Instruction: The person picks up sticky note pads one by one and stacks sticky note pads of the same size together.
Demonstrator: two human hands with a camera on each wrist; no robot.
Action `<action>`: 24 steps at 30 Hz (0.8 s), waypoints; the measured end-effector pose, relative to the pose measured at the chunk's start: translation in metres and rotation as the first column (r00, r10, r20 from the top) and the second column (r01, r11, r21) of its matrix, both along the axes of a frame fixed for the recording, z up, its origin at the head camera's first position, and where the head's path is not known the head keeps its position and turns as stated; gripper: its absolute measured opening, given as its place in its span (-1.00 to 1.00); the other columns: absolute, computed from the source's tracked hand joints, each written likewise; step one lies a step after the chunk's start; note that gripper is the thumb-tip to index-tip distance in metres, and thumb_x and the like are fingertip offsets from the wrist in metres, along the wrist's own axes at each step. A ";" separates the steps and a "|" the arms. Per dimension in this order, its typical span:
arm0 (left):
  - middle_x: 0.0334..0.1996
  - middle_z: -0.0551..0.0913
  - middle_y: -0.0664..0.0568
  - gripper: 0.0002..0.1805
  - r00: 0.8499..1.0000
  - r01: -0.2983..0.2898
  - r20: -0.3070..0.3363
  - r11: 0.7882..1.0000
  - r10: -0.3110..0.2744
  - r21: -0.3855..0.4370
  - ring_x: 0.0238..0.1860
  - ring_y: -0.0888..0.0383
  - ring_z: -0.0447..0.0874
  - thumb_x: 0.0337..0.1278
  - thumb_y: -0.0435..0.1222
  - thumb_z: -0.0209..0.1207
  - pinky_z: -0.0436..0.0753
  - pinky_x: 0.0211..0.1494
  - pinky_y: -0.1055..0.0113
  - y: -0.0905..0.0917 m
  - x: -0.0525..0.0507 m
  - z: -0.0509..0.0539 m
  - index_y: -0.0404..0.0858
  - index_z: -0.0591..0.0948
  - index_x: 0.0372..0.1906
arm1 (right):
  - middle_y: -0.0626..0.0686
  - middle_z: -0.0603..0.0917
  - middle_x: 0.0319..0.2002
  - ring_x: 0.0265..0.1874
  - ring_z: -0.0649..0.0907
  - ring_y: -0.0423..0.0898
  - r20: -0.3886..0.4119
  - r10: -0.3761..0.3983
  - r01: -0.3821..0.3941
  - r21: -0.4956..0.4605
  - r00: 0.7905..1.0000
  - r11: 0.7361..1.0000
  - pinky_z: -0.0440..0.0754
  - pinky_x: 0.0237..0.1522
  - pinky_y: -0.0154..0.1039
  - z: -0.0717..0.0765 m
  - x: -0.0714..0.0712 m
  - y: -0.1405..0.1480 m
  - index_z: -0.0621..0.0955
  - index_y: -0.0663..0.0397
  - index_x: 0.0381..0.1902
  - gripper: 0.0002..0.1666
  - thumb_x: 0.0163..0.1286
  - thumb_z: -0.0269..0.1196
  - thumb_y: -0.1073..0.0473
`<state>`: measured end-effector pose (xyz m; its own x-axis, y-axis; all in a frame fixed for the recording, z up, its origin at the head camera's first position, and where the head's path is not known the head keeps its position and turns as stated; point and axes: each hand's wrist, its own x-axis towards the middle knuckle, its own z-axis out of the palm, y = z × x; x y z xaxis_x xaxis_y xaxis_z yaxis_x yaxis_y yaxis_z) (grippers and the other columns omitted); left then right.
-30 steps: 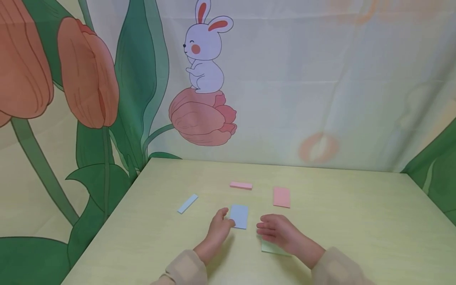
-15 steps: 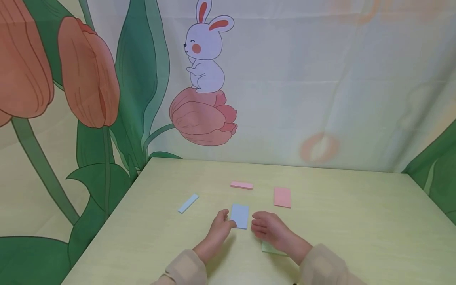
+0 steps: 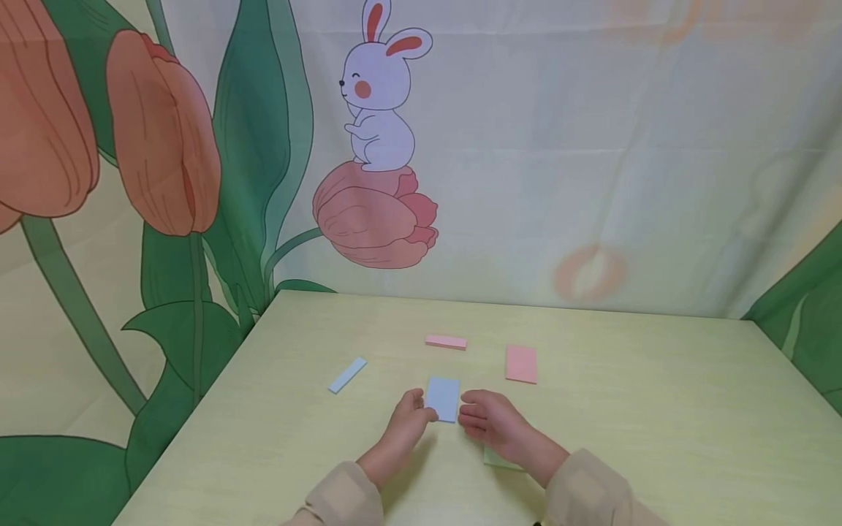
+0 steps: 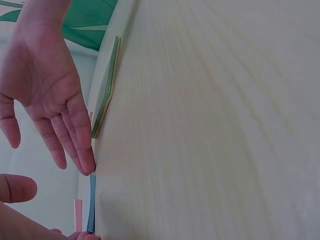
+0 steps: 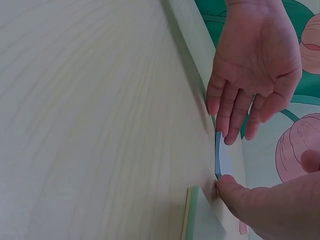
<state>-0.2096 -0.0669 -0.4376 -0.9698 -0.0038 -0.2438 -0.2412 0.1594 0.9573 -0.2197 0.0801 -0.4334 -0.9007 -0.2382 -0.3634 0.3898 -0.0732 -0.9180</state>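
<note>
A flat light-blue rectangular block lies on the table between my hands. My left hand is at its left side, thumb at the near left corner and fingers loosely extended. On the other side, my right hand has its fingers extended toward the block's right edge. The left wrist view shows the right fingertips at one end of the blue block; contact is hard to tell. In the right wrist view, the left fingertips reach the blue block's far end. Partly hidden under the right hand lies a green block.
A pink rectangular block lies beyond the right hand. Farther back is a narrow pink strip, and a narrow light-blue strip lies slanted to the left. A printed curtain with tulips and a rabbit hangs behind the table.
My right hand has moved left, from above the green block to the blue block's right edge. The left hand has barely moved, and the blocks lie where they were.
</note>
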 end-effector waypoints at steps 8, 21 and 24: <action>0.23 0.13 -0.42 -0.33 1.000 0.010 0.019 1.000 -0.010 0.009 0.27 -0.27 0.05 -0.10 -0.43 -0.04 0.13 0.27 -0.06 -0.002 0.002 0.000 -0.50 0.09 0.23 | 0.51 0.24 0.15 0.14 0.33 0.27 -0.005 0.030 -0.030 -0.033 1.000 0.999 0.20 0.21 0.08 0.001 0.002 0.001 0.22 0.44 0.09 -0.45 0.26 -0.07 0.13; 0.23 0.12 -0.43 -0.24 0.999 0.030 0.040 0.999 -0.031 0.025 0.25 -0.31 0.04 -0.10 -0.40 -0.04 0.10 0.26 -0.10 -0.004 0.008 0.003 -0.53 -0.03 0.27 | 0.49 0.28 0.11 0.02 0.43 0.18 -0.014 0.057 -0.057 -0.020 0.998 0.998 0.24 0.19 0.07 -0.001 0.004 0.003 0.20 0.46 0.12 -0.42 0.26 -0.06 0.13; 0.24 0.12 -0.42 -0.25 0.998 0.037 0.045 0.999 -0.038 0.020 0.25 -0.31 0.04 -0.08 -0.39 -0.04 0.09 0.26 -0.11 -0.005 0.009 0.003 -0.53 -0.03 0.27 | 0.48 0.28 0.11 0.03 0.43 0.18 -0.015 0.075 -0.075 -0.015 0.997 0.997 0.24 0.20 0.06 0.000 0.005 0.003 0.18 0.46 0.14 -0.39 0.26 -0.05 0.12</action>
<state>-0.2004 -0.0715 -0.4350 -0.9573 0.0375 -0.2868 -0.2783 0.1513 0.9485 -0.2152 0.0835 -0.4332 -0.8850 -0.3109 -0.3466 0.3817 -0.0580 -0.9225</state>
